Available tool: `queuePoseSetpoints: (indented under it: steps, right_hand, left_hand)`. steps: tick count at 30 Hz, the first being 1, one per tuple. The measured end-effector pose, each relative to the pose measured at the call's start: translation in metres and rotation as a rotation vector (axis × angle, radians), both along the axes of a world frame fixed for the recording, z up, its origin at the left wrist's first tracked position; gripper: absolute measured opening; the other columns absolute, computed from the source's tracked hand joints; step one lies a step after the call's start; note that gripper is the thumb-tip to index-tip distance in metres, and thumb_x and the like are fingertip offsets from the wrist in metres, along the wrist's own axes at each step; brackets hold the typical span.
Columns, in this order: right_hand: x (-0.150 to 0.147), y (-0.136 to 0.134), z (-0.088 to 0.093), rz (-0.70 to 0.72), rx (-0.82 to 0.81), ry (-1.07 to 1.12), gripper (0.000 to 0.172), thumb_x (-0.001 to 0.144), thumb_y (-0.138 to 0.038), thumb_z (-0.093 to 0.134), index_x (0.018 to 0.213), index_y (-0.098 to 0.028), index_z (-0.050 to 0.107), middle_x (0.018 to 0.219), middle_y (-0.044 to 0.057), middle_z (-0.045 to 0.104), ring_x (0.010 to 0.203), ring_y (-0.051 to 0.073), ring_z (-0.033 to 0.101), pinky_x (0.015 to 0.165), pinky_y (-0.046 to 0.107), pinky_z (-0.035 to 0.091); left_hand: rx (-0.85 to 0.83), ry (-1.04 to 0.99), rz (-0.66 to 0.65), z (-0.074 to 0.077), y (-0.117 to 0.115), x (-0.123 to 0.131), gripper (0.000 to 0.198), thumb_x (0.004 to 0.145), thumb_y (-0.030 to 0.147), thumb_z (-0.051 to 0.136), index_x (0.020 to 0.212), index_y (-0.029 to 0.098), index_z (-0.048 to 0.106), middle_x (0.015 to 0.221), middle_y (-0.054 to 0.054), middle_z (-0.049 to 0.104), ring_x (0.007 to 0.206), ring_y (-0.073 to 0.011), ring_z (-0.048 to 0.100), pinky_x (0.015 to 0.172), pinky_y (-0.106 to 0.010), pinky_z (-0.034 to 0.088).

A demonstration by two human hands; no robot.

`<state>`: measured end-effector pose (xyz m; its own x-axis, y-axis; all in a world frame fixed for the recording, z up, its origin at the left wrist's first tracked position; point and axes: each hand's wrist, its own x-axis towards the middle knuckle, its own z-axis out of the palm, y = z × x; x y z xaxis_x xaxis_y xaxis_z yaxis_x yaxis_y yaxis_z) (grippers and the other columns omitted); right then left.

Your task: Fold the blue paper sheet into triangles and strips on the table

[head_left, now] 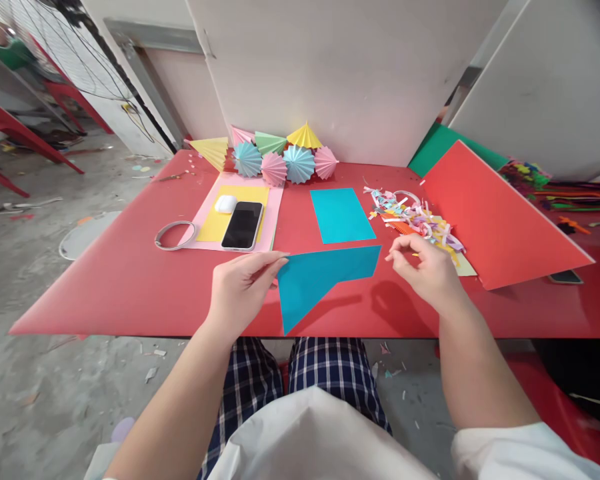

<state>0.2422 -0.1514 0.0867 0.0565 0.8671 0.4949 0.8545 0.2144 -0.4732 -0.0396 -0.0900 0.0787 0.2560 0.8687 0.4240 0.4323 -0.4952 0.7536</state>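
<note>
My left hand (245, 287) pinches the upper left corner of a blue sheet of paper (315, 277) between thumb and fingers. The sheet hangs over the table's front part, with a slanting lower edge and a narrower right end. Just past its right corner is my right hand (425, 270), thumb and forefinger tips brought together, apart from the paper. I see nothing between them. A second blue sheet (343, 217), four-sided, lies flat on the table behind the first.
On the red table (115, 267) are a phone (243, 225), a white case (225, 204), yellow and pink sheets, and a tape roll (175, 236). Pleated paper fans (280, 157) line the back. Paper scraps (415, 217) and a leaning red board (500, 220) are at the right.
</note>
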Motion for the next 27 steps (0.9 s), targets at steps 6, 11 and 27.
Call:
queuePoseSetpoints:
  steps: [6, 11, 27]
  right_hand:
    - [-0.019, 0.005, 0.008, 0.016, 0.157, -0.048, 0.009, 0.08, -0.02, 0.052, 0.085, -0.022, 0.059, 0.082, 0.001, 0.067, 0.076, 0.016, 0.063, 0.07, 0.028, 0.049]
    - [-0.015, 0.008, 0.006, 0.045, 0.116, -0.12, 0.007, 0.078, -0.015, 0.051, 0.078, -0.021, 0.056, 0.074, 0.0, 0.064, 0.068, 0.014, 0.061, 0.064, 0.026, 0.047]
    - [-0.082, 0.003, -0.028, 0.157, -0.357, 1.184, 0.037, 0.077, -0.053, 0.052, 0.088, -0.019, 0.061, 0.082, 0.003, 0.064, 0.072, 0.016, 0.06, 0.062, 0.028, 0.051]
  left_hand:
    - [-0.02, -0.019, -0.004, 0.0, -0.001, 0.002, 0.012, 0.08, 0.028, 0.059, 0.083, 0.023, 0.069, 0.069, 0.004, 0.068, 0.05, -0.0092, 0.061, 0.052, -0.018, 0.052]
    - [-0.014, -0.012, -0.003, -0.001, -0.001, 0.0, 0.011, 0.08, 0.029, 0.06, 0.083, 0.024, 0.069, 0.07, 0.004, 0.068, 0.051, -0.0088, 0.061, 0.053, -0.017, 0.052]
    - [0.643, 0.234, -0.167, -0.028, -0.038, 0.044, 0.024, 0.08, 0.01, 0.055, 0.101, 0.014, 0.064, 0.102, -0.006, 0.068, 0.101, -0.0204, 0.06, 0.086, -0.031, 0.049]
